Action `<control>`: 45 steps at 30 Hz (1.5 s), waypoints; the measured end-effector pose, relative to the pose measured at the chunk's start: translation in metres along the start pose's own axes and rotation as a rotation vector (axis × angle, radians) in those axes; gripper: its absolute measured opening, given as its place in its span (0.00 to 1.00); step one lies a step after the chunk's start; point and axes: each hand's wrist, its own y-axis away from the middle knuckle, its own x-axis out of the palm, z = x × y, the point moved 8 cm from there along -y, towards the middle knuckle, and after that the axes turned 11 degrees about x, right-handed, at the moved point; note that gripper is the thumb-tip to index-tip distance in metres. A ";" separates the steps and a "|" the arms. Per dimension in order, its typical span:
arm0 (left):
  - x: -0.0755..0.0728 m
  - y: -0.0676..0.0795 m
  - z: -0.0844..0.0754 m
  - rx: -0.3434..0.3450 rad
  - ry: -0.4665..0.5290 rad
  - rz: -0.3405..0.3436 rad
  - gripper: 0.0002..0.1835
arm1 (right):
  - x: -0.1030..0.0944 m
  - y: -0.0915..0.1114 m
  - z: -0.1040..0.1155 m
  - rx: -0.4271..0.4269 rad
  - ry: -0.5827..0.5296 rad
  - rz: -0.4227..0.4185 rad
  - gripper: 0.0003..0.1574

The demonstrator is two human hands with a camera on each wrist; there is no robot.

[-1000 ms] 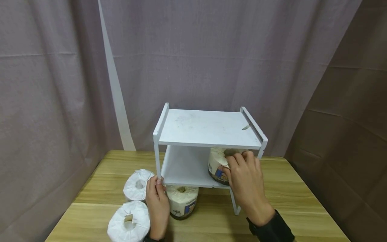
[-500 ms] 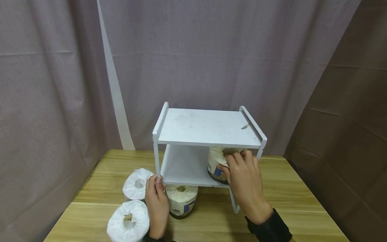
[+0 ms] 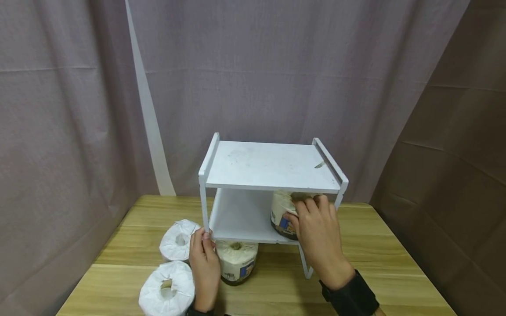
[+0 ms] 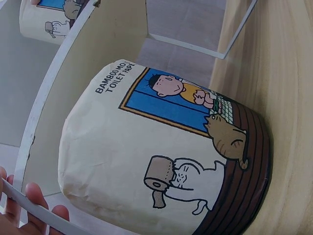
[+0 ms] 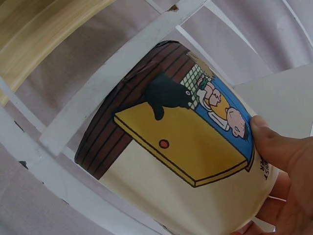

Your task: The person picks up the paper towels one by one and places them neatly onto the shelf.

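My right hand (image 3: 320, 239) grips a cream toilet paper roll (image 3: 281, 215) at the right end of the middle shelf. In the right wrist view the thumb lies against the printed wrapper of that roll (image 5: 195, 147), with fingers around its top edge. My left hand (image 3: 205, 267) holds the front left leg of the white two-tier rack (image 3: 272, 164); the left wrist view shows its fingers (image 4: 35, 193) curled at the thin white leg. Another cartoon-printed toilet paper roll (image 3: 238, 265) stands upright on the table under the lower shelf, beside my left hand.
Two white-wrapped toilet paper rolls, one behind (image 3: 179, 240) and one in front (image 3: 167, 289), stand left of the rack on the wooden table (image 3: 379, 259). Grey curtains (image 3: 257, 70) hang behind, and a brown cloth (image 3: 446, 175) is at the right.
Both hands and the rolls keep nearly the same places. The whole head view has shifted very slightly.
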 end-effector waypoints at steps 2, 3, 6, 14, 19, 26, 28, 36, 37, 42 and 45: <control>0.000 0.000 0.001 0.000 -0.004 -0.001 0.08 | 0.000 0.000 0.000 -0.003 0.005 -0.006 0.24; 0.000 0.000 0.001 0.004 -0.010 -0.002 0.08 | 0.001 -0.001 -0.001 -0.003 0.006 -0.006 0.23; 0.000 0.001 0.002 0.001 -0.019 -0.002 0.08 | 0.002 -0.001 -0.001 -0.003 0.009 -0.005 0.23; 0.000 0.001 0.001 0.013 -0.034 0.000 0.08 | 0.005 -0.001 -0.002 0.006 0.021 0.001 0.24; 0.000 0.000 0.000 0.023 -0.038 -0.002 0.08 | 0.006 -0.002 -0.003 0.010 0.026 -0.006 0.24; 0.000 0.001 0.001 0.019 -0.033 -0.007 0.08 | 0.008 -0.002 -0.003 0.019 0.018 0.011 0.25; 0.000 0.001 0.001 0.023 -0.034 -0.007 0.08 | 0.009 -0.002 -0.004 0.022 0.016 0.016 0.25; 0.000 0.001 0.000 0.005 -0.004 0.000 0.08 | 0.013 -0.003 -0.005 0.021 0.033 0.018 0.26; 0.000 0.001 0.000 0.001 0.001 0.000 0.08 | 0.013 -0.003 -0.005 0.022 0.033 0.018 0.26; 0.001 0.001 0.001 -0.004 0.010 -0.003 0.08 | 0.017 -0.003 -0.006 0.037 0.034 0.028 0.26; 0.000 0.000 0.001 -0.016 0.020 0.000 0.08 | 0.020 -0.003 -0.006 0.046 0.037 0.030 0.27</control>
